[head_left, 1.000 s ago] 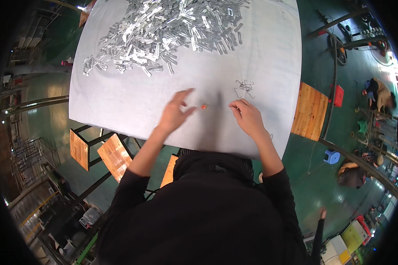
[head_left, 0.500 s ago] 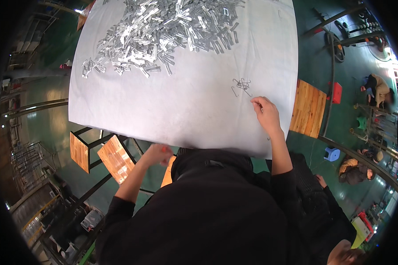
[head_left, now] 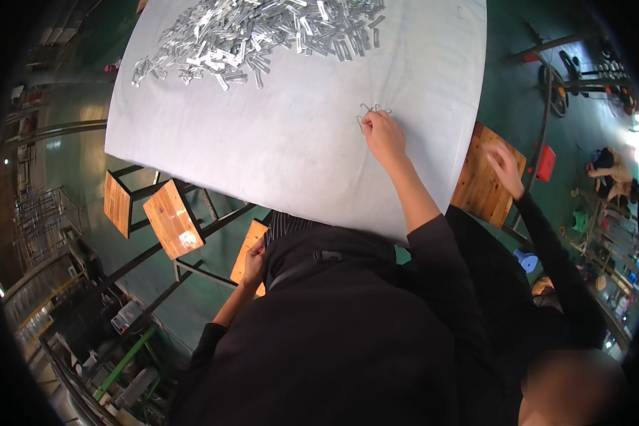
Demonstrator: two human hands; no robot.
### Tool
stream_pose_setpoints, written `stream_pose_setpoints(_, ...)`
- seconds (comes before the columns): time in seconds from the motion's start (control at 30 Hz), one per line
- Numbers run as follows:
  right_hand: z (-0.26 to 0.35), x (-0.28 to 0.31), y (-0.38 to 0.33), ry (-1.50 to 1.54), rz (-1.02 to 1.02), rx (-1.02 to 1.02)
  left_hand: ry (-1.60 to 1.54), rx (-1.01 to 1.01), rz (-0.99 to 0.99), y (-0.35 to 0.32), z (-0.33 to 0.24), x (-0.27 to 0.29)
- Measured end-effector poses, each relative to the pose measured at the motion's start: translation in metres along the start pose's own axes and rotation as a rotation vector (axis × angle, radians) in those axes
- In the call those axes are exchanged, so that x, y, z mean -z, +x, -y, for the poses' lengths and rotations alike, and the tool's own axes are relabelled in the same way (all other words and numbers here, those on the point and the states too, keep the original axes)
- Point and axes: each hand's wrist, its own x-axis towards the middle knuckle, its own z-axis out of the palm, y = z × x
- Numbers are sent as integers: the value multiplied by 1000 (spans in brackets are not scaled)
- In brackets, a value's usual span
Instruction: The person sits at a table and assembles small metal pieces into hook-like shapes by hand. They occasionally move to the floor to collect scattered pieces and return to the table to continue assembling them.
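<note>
My right hand (head_left: 385, 136) reaches over the white-covered table, fingers closed in a pinch at a small group of bent wire hooks (head_left: 366, 108). The hand covers part of the hooks, and what lies between its fingertips is hidden. Down at my left side, my left hand (head_left: 254, 263) hangs beside my striped trousers, next to the edge of a wooden stool (head_left: 240, 264). Its fingers are small and partly hidden there. A large heap of flat silvery metal clips (head_left: 263, 35) covers the far part of the tabletop (head_left: 263, 135).
Close on my right, another person's hand (head_left: 505, 167) is raised over a wooden stool top (head_left: 476, 188). More wooden stools (head_left: 174, 220) with dark metal legs stand left of the table. A red box (head_left: 545, 163) and a blue plastic stool (head_left: 525, 260) are farther right.
My right hand has moved left and away from me, onto the wire hooks. My left hand has dropped from the table edge to my side. The other person's hand has risen into view.
</note>
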Motion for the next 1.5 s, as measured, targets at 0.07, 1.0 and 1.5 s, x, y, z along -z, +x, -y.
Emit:
stream_pose_setpoints(0.07,4,-3,3,-68,24,-20,-93,-90,-94,0,9,-4)
stream_pose_setpoints(1.0,77,-7,-17,555,-51,-155,990,-659,714,129,-291,42)
stream_pose_setpoints(1.5,126,-10,-61,1487,233,-369,648,-791,1087,140,-313,-98)
